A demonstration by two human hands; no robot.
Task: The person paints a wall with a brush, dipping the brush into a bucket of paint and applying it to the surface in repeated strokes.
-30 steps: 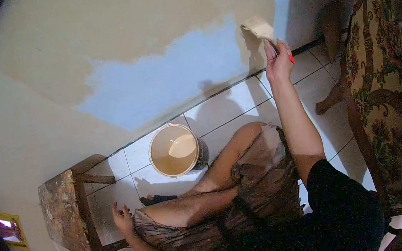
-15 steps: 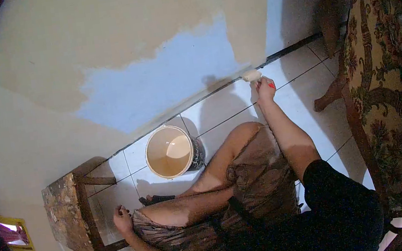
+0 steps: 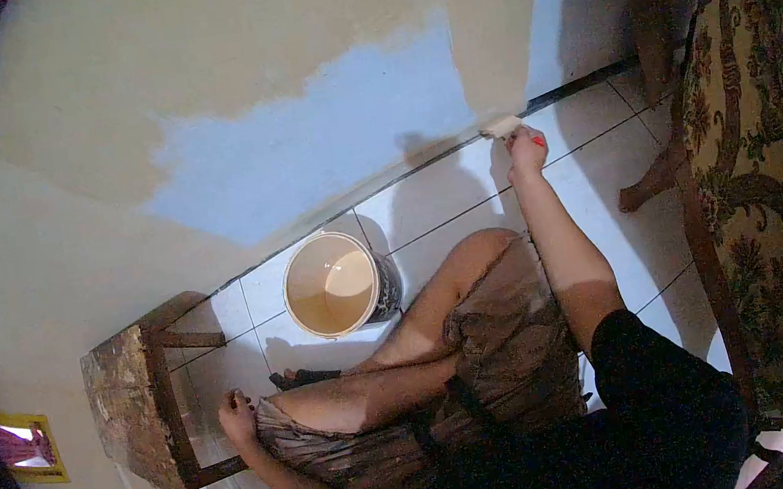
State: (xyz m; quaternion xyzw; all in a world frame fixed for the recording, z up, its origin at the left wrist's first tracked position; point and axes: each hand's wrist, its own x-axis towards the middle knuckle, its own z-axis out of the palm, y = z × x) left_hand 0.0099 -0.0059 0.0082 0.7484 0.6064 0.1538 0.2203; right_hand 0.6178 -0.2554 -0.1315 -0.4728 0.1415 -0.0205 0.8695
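My right hand (image 3: pixel 526 152) is closed around the red handle of a paintbrush (image 3: pixel 500 126). Its pale, paint-loaded bristles touch the foot of the wall (image 3: pixel 301 148), just above the dark line where wall and floor meet. Beige paint covers much of this wall, with a ragged light-blue patch left of the brush and a blue strip to its right. In front of my bent legs stands a bucket (image 3: pixel 315 324) with beige paint inside. My left hand (image 3: pixel 237 418) hovers near my knee, loosely curled with fingers slightly apart and nothing visible in it.
A paint-spattered wooden stool (image 3: pixel 128 404) stands at left near the wall. On the right is a floral-upholstered chair (image 3: pixel 766 189) with carved wooden legs. White tiles (image 3: pixel 427 216) make up the floor. A small yellow-framed opening (image 3: pixel 50 448) shows at far left.
My right hand has moved the paintbrush slightly right and up along the bottom of the wall. The view has shifted a little; my left hand stays by my knee.
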